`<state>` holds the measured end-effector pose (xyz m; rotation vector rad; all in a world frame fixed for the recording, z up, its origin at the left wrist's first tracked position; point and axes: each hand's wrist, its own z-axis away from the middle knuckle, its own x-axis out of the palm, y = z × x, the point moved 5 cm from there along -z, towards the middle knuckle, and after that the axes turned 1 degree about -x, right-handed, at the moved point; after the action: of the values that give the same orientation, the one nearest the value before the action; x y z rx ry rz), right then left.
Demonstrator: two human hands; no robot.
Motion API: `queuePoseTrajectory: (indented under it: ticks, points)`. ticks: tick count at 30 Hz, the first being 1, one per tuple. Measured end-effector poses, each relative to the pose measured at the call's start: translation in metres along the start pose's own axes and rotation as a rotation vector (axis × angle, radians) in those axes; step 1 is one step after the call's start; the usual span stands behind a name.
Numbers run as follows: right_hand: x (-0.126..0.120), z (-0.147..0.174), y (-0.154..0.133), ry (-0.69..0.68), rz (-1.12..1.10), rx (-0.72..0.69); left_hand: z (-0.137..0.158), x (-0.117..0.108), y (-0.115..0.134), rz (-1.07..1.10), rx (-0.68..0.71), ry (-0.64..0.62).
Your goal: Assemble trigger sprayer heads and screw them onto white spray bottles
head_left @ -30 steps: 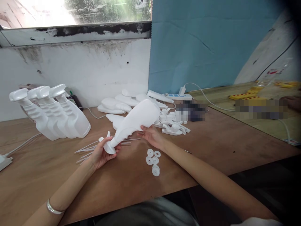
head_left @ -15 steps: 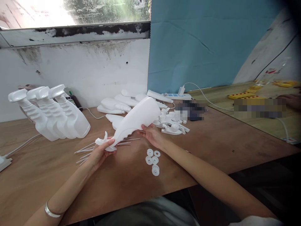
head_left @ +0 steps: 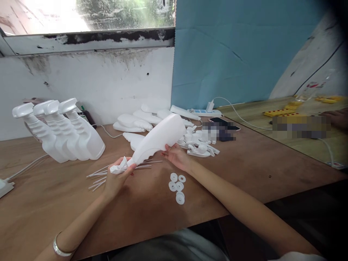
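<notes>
A white spray bottle is held tilted above the table, its neck pointing down to the left. My left hand is closed round the white trigger spray head at the neck end. My right hand grips the lower body of the bottle from beneath, thumb on its near side. Thin white tubes lie under and beside my left hand. Several white ring washers rest on the table near my right forearm. How the spray head meets the neck is partly hidden by my fingers.
Several spray bottles with heads stand at left. Bottles without heads and loose spray heads lie behind. A phone, a power strip and cables are at the back. Another person's hand shows far right.
My left hand has turned about the spray head, its back now more toward me, and the head has rotated with it. My right hand still supports the bottle, nearly unmoved.
</notes>
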<state>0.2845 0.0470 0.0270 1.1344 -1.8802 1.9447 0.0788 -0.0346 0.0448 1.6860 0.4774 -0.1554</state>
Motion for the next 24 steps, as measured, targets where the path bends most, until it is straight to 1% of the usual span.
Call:
queuePoseTrajectory:
  ticks: [2,4,7,9,11,13,15,19,24]
  points:
    - [0.000,0.000,0.001,0.004,-0.012,0.010,0.001,0.000,-0.002,-0.036,-0.002,0.017]
    - [0.001,0.001,0.001,0.013,-0.022,0.013,0.002,-0.002,-0.002,-0.067,0.030,0.033]
    - [0.003,0.002,0.000,0.027,-0.017,0.010,0.007,-0.005,0.006,-0.137,0.179,0.075]
    - [0.005,0.003,0.000,0.023,-0.022,0.008,0.010,-0.008,0.014,-0.143,0.280,0.106]
    - [0.007,0.004,-0.001,0.016,-0.049,0.000,0.011,-0.008,0.019,-0.108,0.339,0.107]
    - [0.009,0.005,-0.001,0.024,-0.085,-0.012,0.011,-0.008,0.022,-0.084,0.379,0.082]
    - [0.010,0.006,-0.001,0.038,-0.103,-0.017,0.010,-0.007,0.023,-0.069,0.391,0.054]
    - [0.010,0.008,0.001,0.097,-0.099,-0.006,0.009,-0.004,0.015,-0.025,0.330,0.010]
    - [0.007,0.007,0.005,0.179,-0.088,0.047,0.012,0.002,0.014,-0.106,0.367,-0.032]
